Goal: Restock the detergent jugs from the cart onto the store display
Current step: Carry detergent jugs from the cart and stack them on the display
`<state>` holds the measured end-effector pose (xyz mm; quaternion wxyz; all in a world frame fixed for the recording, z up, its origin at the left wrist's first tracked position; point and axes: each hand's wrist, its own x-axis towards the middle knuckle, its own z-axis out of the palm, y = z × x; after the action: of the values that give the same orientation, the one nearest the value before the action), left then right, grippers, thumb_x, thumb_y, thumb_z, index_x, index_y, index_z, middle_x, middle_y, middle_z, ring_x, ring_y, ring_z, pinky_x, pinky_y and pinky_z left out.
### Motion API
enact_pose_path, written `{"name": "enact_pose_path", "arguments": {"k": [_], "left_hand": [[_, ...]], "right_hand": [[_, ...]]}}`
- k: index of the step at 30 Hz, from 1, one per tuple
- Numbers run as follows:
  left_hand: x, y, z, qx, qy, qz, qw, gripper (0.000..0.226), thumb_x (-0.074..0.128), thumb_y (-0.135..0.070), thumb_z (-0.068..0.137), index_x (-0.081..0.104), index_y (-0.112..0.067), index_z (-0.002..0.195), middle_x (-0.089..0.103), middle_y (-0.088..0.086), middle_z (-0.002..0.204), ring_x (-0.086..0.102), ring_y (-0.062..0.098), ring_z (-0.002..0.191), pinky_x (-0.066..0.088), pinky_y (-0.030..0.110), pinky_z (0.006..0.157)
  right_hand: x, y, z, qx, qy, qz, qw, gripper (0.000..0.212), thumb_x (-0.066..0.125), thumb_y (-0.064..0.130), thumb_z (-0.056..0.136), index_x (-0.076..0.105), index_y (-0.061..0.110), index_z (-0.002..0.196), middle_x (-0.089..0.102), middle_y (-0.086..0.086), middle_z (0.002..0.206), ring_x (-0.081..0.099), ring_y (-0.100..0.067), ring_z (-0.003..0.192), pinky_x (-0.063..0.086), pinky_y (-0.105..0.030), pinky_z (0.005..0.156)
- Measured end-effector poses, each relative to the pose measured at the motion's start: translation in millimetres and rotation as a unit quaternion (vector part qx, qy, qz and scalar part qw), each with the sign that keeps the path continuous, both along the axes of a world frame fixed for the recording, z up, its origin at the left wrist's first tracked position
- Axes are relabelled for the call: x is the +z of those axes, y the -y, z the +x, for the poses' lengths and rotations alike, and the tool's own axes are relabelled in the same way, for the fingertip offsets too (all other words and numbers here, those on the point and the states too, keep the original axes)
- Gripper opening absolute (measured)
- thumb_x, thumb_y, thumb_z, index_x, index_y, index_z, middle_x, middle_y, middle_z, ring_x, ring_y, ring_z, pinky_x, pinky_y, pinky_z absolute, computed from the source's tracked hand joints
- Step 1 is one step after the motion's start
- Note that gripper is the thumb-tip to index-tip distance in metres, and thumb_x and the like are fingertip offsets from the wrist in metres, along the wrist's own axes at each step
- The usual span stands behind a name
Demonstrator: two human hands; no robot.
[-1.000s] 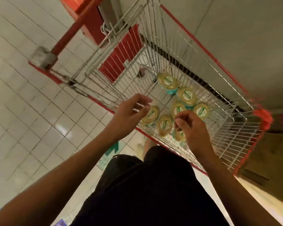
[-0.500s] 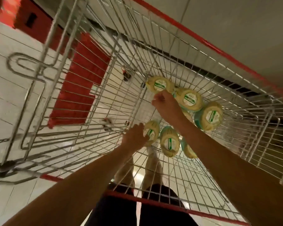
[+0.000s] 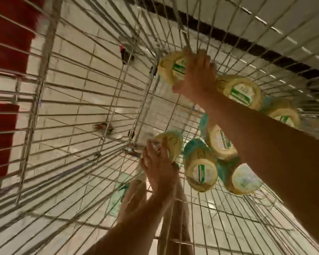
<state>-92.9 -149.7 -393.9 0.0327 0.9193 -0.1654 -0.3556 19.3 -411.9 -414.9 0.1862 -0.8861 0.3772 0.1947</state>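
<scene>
Several detergent jugs with yellow caps and teal bodies stand in the bottom of a wire shopping cart [image 3: 85,100]. My right hand [image 3: 197,76] reaches deep into the cart and grips the top of the far jug [image 3: 168,70]. Lower down, my left hand [image 3: 158,166] closes its fingers round the cap of the near-left jug [image 3: 173,142]. More jugs stand to the right: one [image 3: 201,170] beside my left hand, one [image 3: 222,142] behind it, one [image 3: 245,178] partly under my right forearm, and two [image 3: 241,92] at the far right.
The cart's wire walls rise on all sides around my arms. A red panel [image 3: 6,52] shows through the left wall. White floor tiles lie under the cart, and my legs [image 3: 173,208] show through its near wall. A pale wall with a dark base strip [image 3: 228,32] runs behind.
The camera has dipped far into the cart. My right hand moved from the middle jugs to the far jug and took hold of it; my left hand closed over the near-left jug's cap.
</scene>
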Motion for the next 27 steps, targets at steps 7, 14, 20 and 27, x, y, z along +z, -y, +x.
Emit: {"name": "enact_pose_path", "arguments": {"k": [7,14,20,27], "left_hand": [[-21,-8,59,-0.185,0.004,-0.005,0.983,0.132,0.085,-0.066,0.065,0.001,-0.043,0.164,0.011,0.020,0.169,0.019,0.051,0.153,0.027,0.076,0.114],[23,13,108,-0.123,-0.046,0.009,0.991,0.117,0.087,-0.055,0.063,0.018,-0.043,0.157,0.030,0.015,0.152,0.039,0.045,0.137,0.049,0.065,0.100],[108,27,140,-0.150,-0.015,-0.003,0.989,0.130,0.094,-0.054,0.054,0.017,-0.035,0.158,0.032,0.016,0.149,0.035,0.051,0.137,0.044,0.072,0.101],[237,23,159,-0.123,0.021,-0.011,0.992,0.133,0.092,-0.056,0.061,0.011,-0.020,0.160,0.029,0.023,0.156,0.031,0.050,0.142,0.045,0.071,0.103]], "right_hand": [[-14,-5,-2,-0.021,-0.009,0.029,0.999,0.144,0.095,0.050,0.063,-0.004,0.031,0.166,0.016,-0.022,0.167,0.028,-0.052,0.148,0.039,-0.065,0.112],[25,-15,-6,-0.042,-0.027,0.097,0.994,0.145,0.093,0.056,0.063,-0.009,0.035,0.163,0.007,-0.023,0.170,0.017,-0.056,0.152,0.038,-0.068,0.112],[127,-43,-43,-0.080,-0.011,0.117,0.990,0.145,0.091,0.062,0.064,-0.005,0.026,0.166,0.016,-0.029,0.164,0.025,-0.056,0.147,0.038,-0.061,0.114],[276,-65,-76,-0.142,0.021,0.079,0.986,0.138,0.094,0.050,0.065,0.003,0.028,0.166,0.022,-0.020,0.162,0.033,-0.048,0.143,0.049,-0.062,0.105]]}}
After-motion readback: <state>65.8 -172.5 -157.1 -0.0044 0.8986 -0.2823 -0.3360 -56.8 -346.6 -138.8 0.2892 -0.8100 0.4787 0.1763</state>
